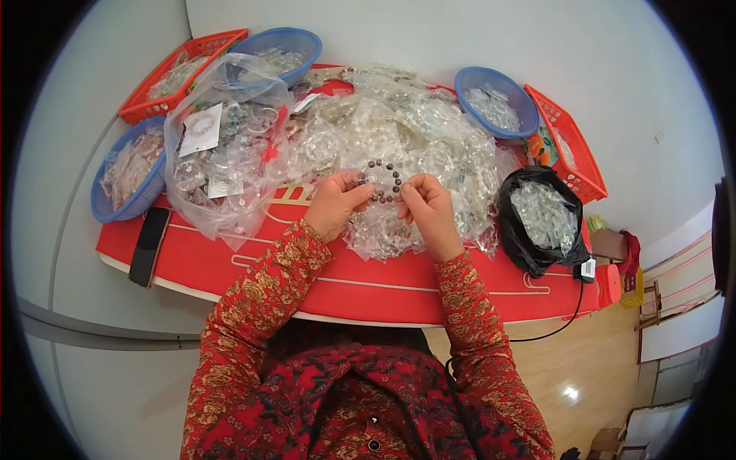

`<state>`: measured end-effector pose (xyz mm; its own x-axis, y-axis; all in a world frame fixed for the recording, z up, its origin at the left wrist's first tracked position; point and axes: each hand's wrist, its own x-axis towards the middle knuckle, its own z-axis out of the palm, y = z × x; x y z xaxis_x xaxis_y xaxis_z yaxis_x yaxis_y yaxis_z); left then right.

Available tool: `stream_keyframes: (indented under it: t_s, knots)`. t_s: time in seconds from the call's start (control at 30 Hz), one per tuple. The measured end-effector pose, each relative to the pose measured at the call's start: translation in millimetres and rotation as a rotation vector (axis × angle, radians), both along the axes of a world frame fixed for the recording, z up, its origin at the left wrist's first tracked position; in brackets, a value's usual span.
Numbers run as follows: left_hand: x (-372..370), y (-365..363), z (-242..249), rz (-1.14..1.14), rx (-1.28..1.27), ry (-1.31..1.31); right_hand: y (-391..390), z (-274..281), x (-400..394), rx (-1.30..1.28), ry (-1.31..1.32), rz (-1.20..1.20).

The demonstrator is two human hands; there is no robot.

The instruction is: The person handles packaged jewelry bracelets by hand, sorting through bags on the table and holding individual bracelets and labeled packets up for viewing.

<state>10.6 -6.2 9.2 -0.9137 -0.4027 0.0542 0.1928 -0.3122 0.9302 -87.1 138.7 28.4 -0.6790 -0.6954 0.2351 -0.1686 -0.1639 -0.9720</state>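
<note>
A bracelet of dark round beads [396, 181] is stretched between my two hands, over a big heap of small clear plastic packets [429, 138]. My left hand [335, 203] pinches its left side between thumb and fingers. On the other side, my right hand [429, 208] grips the right edge of the bracelet with thumb and forefinger. Clear wrapping shows around and inside the ring of beads. Beneath the hands, more packets spread over the red tabletop [360, 295].
Left of the heap stands a large clear bag [222, 165] of packaged pieces, near a phone [149, 247]. Blue basins [295, 38] and red baskets [134, 107] hold more packets at both sides. A black bag [510, 230] of packets sits at right, beside a cable [576, 307].
</note>
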Motion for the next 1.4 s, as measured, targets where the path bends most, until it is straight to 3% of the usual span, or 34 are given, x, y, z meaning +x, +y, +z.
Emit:
stream_keyframes:
  t_s: [0.17,0.27,0.37,0.47,0.57,0.67,0.77,0.93,1.17,1.27,1.4]
  knots:
    - [-1,-4,-3,-0.05,-0.021,0.004,5,2,-7,0.068,-0.102,0.054]
    - [-2,-5,-6,-0.042,0.039,-0.017,7,3,-8,0.123,0.098,-0.053]
    - [-1,-2,0,-0.043,0.127,0.003,18,18,-10,-0.236,-0.349,0.111]
    - [-1,-1,-2,-0.06,0.141,0.011,22,19,-19,-0.124,0.037,-0.092]
    - [-3,-1,-4,-0.091,0.12,0.004,21,14,-18,-0.303,-0.118,-0.003]
    - [-1,1,-2,-0.108,0.128,-0.01,20,8,-22,-0.225,-0.004,-0.012]
    - [0,4,2,-0.145,0.151,-0.001,13,3,-16,-0.325,-0.167,0.107]
    - [3,5,5,-0.174,0.195,0.051,3,-5,-4,-0.285,-0.227,0.162]
    - [2,-2,5,-0.037,0.017,0.036,4,-5,-9,-0.076,-0.007,0.106]
    - [2,1,4,-0.055,-0.122,-0.005,5,-2,-11,-0.11,-0.121,0.046]
    - [5,8,8,-0.079,-0.208,-0.03,6,5,-5,0.0,-0.047,-0.03]
